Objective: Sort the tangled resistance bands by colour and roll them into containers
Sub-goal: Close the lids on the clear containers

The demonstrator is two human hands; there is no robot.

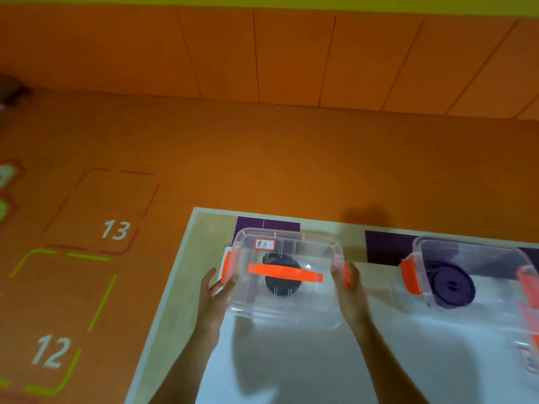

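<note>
A clear plastic box (291, 307) with an orange lid handle and orange side clips stands on the table. A white handwritten label sits near its far edge. Inside it lies a rolled dark band (281, 288). My left hand (217, 290) presses the box's left side by the orange clip, fingers fairly straight. My right hand (347, 282) presses its right side the same way. To the right stands a second clear box (472, 258), holding a rolled purple band (452, 287).
The light table (186, 275) has a white sheet on it and purple mats (382, 246) at its far edge. Its left edge runs diagonally. Beyond lies an orange floor with marked squares numbered 12 and 13, and an orange padded wall.
</note>
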